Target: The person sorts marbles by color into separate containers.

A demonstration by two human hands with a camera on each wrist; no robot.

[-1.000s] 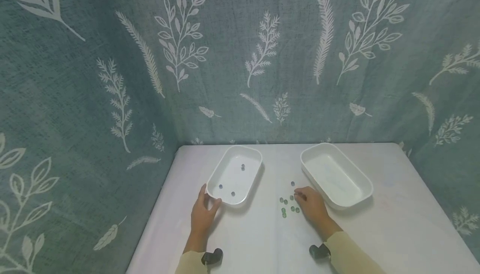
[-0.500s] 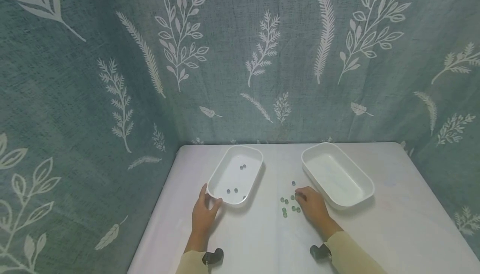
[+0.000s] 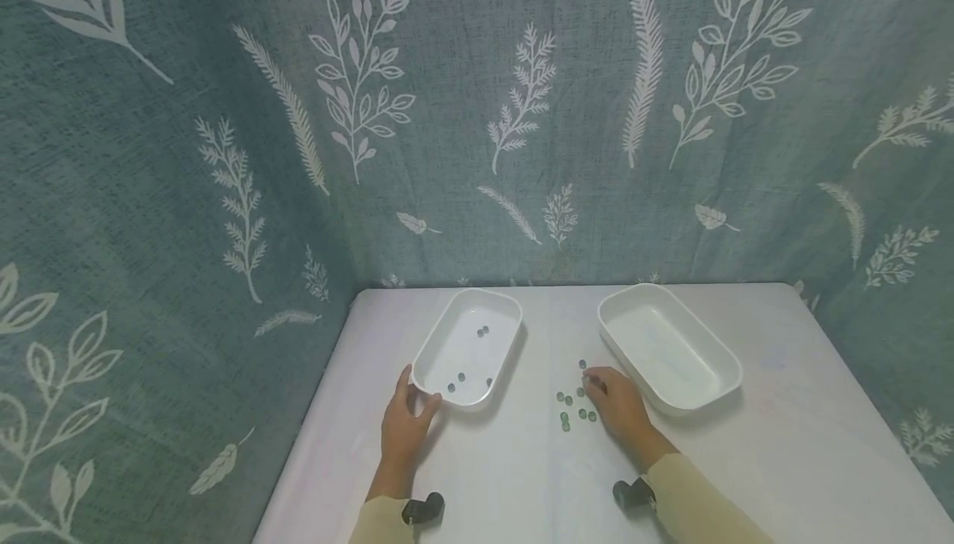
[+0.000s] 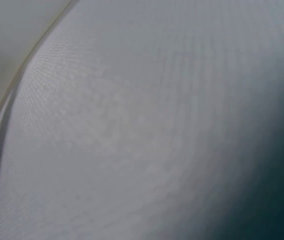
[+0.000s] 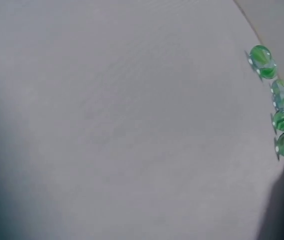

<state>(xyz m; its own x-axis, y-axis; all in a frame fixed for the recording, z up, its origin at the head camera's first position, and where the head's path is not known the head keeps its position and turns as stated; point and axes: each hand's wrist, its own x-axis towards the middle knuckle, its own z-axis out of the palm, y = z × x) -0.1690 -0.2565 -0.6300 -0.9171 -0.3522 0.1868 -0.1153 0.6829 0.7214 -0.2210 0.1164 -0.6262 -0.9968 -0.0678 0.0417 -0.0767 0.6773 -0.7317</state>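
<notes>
My left hand (image 3: 404, 428) grips the near-left corner of a white tray (image 3: 514, 330), thumb on the front wall and fingers along the left side. Several dark bluish marbles (image 3: 461, 377) lie inside it. My right hand (image 3: 617, 401) is low over the table, fingers curled, its thumb and fingertips pinching a small marble (image 3: 586, 380) that is partly covered. Just beyond the fingertips sits a bluish marble (image 3: 582, 364). Several green marbles (image 3: 569, 401) lie loosely grouped left of this hand; the right wrist view shows clear green-swirled marbles (image 5: 282, 120) near the fingertips.
A second white tray (image 3: 726, 347) stands slanted at the right, just behind my right hand, with no marbles visible in it. The white-covered table (image 3: 492, 486) meets a leaf-patterned green curtain (image 3: 447, 229) at the back and left.
Marbles in the left tray have rolled, and one more shows near its right front wall. My left hand keeps its place on the corner. The right fingertips have shifted slightly away from me.
</notes>
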